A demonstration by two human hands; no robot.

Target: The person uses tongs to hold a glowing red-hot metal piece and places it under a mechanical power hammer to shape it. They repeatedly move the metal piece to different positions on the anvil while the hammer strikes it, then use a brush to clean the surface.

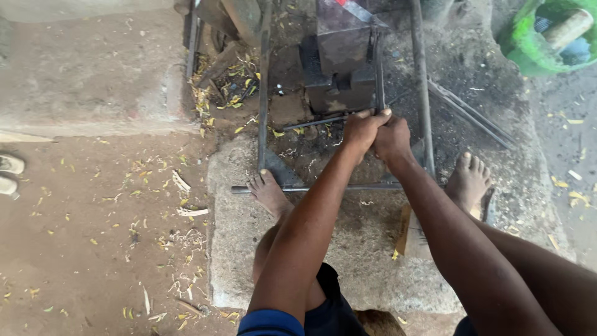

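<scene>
Together, both hands [378, 132] clasped round thin rod [320, 121]

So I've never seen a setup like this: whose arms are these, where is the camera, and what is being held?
There is only one picture, taken from a camera worn on a person's head and looking down, so the arms belong to the wearer. No machine is involved, just two bare hands. The left hand and right hand are side by side, both closed on a thin upright metal rod that belongs to a rusty metal frame. The frame lies on a rough stone slab beside a dark metal block. The person's bare feet press on the frame's lower crossbar. Yellow leaves and wood shavings litter the dirt floor. A green tub sits top right.
</scene>
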